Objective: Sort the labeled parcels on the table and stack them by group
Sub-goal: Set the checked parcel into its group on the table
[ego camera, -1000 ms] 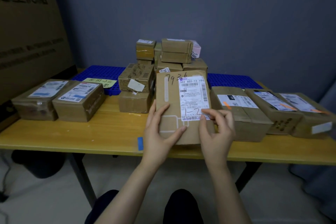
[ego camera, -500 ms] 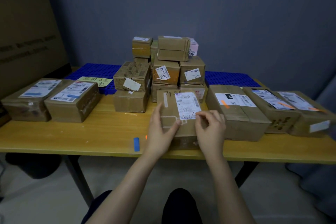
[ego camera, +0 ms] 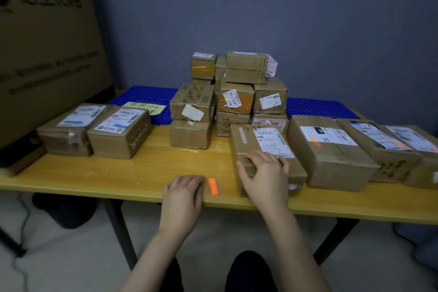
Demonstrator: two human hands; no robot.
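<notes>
Parcel 7936 (ego camera: 265,147) is laid flat on the counter (ego camera: 142,173), centre right, under the spread fingers (ego camera: 259,157) of the right hand (ego camera: 263,173). What the left hand (ego camera: 182,194), lower centre, holds cannot be told. Placement is judged underway; release, then another parcel, is called for.

Rightmost parcel (ego camera: 424,149) cut by right edge; label print (ego camera: 272,142) unreadable; blue strip (ego camera: 198,190), perhaps tape, mostly under left hand (ego camera: 183,194).
</notes>
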